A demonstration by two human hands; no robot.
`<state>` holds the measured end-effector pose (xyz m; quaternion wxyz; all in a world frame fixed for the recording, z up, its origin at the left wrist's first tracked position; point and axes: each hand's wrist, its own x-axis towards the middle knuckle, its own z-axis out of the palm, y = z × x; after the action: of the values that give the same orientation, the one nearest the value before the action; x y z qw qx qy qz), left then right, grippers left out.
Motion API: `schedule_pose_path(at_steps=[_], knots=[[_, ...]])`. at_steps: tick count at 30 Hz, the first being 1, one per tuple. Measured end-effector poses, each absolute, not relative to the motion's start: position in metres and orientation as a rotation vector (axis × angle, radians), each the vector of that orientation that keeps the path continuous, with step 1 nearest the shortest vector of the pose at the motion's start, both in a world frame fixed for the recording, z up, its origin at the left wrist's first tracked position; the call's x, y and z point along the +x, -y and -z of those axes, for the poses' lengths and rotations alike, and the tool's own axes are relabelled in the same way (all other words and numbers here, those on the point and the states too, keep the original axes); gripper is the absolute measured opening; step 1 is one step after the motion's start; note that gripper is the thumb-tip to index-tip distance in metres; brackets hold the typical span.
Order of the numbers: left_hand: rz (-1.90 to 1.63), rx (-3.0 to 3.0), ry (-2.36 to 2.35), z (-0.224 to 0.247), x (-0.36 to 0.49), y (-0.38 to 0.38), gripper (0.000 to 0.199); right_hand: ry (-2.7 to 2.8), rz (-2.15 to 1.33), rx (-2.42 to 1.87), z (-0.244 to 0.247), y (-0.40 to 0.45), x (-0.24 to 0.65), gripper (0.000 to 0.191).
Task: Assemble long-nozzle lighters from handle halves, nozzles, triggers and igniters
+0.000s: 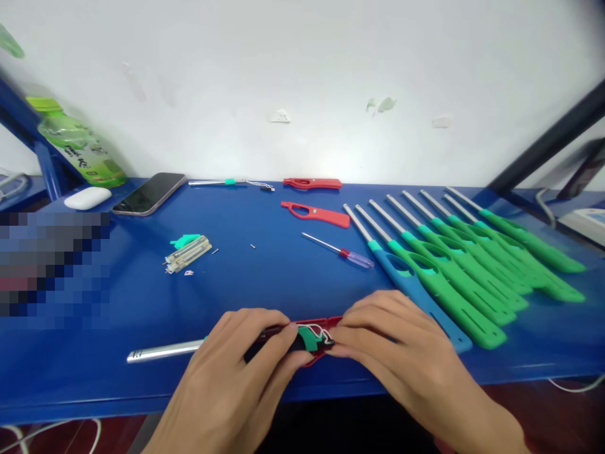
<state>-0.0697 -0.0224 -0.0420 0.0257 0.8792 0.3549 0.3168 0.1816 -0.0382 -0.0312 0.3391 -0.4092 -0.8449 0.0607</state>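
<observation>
At the desk's front edge, a stick lighter (193, 348) lies opened up, its metal tube pointing left. Inside its red shell (312, 360) I see a black part, a green piece (309, 339) and thin white wires (321, 330). My left hand (236, 372) is closed around the lighter's middle, thumb and fingers on the inner parts. My right hand (401, 350) is closed at the shell's right end, its fingertips pinching near the wires' ends. Exactly what those fingertips grip, wire or shell, is partly hidden.
Several green lighters (472, 280) and a blue one (416, 293) lie at right. A screwdriver (345, 253), red shell halves (326, 216), and another tube with wires (227, 182) lie behind. Small parts (189, 253), a phone (150, 194), white case (87, 198) and bottle (78, 145) are left.
</observation>
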Motion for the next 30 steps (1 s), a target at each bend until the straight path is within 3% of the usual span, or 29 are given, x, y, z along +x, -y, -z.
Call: schedule_pose_path(at_steps=[22, 30], knots=[[-1.06, 2.731, -1.089, 0.039, -0.072, 0.022, 0.016, 2.254, -0.083, -1.116, 0.033, 0.043, 0.182, 0.012], [-1.028, 2.631, -1.431, 0.037, -0.115, 0.027, 0.027, 2.22, -0.013, -1.154, 0.036, 0.042, 0.184, 0.036]])
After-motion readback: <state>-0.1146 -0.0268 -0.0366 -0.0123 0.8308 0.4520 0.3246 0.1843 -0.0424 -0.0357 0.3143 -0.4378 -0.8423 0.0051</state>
